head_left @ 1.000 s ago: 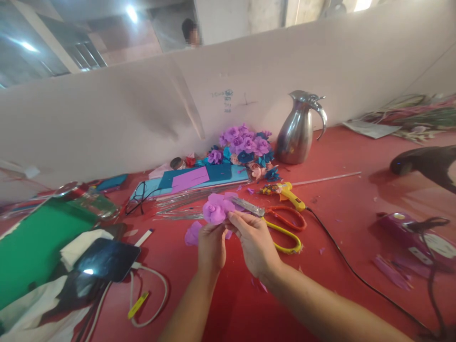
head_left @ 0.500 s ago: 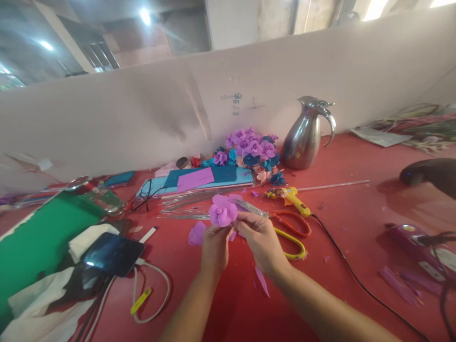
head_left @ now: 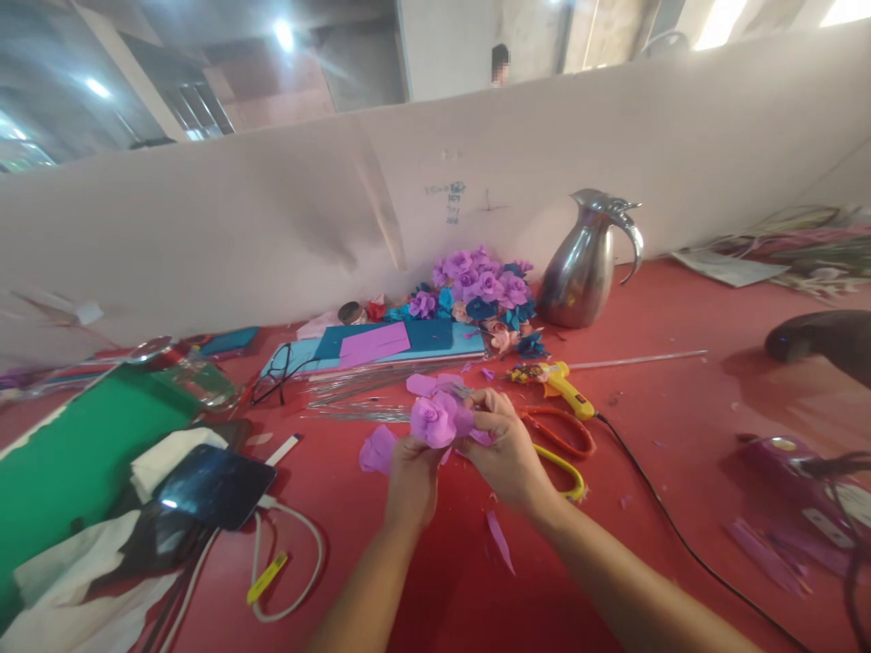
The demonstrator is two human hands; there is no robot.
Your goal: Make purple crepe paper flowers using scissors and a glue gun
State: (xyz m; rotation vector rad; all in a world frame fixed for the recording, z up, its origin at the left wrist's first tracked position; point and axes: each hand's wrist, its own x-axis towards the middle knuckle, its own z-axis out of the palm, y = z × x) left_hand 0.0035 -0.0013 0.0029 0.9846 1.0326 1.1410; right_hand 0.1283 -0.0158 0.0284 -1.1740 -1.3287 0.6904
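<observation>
A purple paper flower (head_left: 434, 417) with layered petals faces up between my hands, above the red table. My left hand (head_left: 414, 476) is closed under it, holding it from below. My right hand (head_left: 500, 449) pinches at the flower's right side, with thumb and fingers against the outer petals. Just behind lie loose purple petals (head_left: 425, 385), and another purple piece (head_left: 378, 450) rests to the left of my left hand. Scissors with a red and a yellow handle (head_left: 564, 431) lie beyond my right hand, which partly hides them.
A yellow glue gun (head_left: 566, 390) trails a black cable to the right. Finished paper flowers (head_left: 480, 281) are piled by the wall beside a steel jug (head_left: 583, 263). Thin wires (head_left: 354, 399) and coloured paper sheets (head_left: 374, 345) lie in front. A phone (head_left: 216, 485) sits left.
The flower has shifted slightly right and tilted, so its spiral centre faces me more. My right fingers have risen along its right side. A person's head now shows beyond the wall.
</observation>
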